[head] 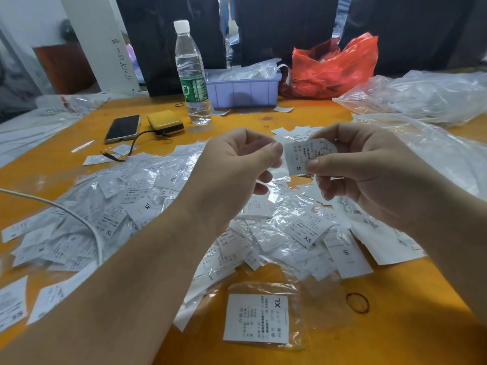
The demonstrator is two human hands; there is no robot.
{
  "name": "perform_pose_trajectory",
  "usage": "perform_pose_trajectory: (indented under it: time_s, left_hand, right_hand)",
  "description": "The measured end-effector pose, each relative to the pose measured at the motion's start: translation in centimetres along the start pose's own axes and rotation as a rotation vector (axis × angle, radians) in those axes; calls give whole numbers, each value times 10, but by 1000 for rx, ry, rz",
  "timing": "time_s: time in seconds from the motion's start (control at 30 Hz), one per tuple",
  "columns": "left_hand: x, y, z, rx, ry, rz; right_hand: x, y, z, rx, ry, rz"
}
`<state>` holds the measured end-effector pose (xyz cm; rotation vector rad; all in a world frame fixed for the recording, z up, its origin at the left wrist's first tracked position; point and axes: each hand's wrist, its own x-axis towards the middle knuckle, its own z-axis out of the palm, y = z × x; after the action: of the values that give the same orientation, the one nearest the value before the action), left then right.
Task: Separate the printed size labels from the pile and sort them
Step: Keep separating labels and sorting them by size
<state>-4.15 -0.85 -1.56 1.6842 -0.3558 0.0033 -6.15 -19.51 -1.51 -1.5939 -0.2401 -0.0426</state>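
Above the orange table, the right hand pinches a small white printed label marked S; the left hand curls beside it, thumb near its edge, whether touching I cannot tell. The heap of white labels in crinkled clear film lies below. Film could cling, dragging labels astray.

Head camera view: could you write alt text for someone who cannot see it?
Two hands hold a white label printed "S" above a pile of labels and clear plastic on an orange table; the right hand pinches it, the left hand is at its edge. Behind stand a water bottle, a phone and a red bag.
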Motion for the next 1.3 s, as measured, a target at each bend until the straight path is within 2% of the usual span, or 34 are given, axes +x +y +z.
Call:
perform_pose_trajectory:
  time_s: [0.3, 0.43, 0.53, 0.73, 0.8, 1.0, 1.3]
  left_hand:
    - [0, -1, 3, 45, -98, -28]
    - [0, -2, 3, 52, -94, -28]
    - [1, -2, 0, 36, -56, -27]
    - [1, -2, -2, 6, 12, -10]
    - [1, -1, -1, 1, 7, -16]
    - [1, -1, 0, 0, -22, -28]
    - [0, -1, 2, 19, -86, -41]
  right_hand:
    - [-1, 1, 1, -59, -29, -42]
    - [-2, 0, 3, -61, -36, -36]
    - [-2, -2, 2, -67, 20, -50]
    - [-1, -5, -1, 68, 128, -96]
    - [-1, -3, -1, 52, 111, -79]
    - [0, 0, 0, -4, -78, -2]
    - [1, 0, -2, 13, -95, 0]
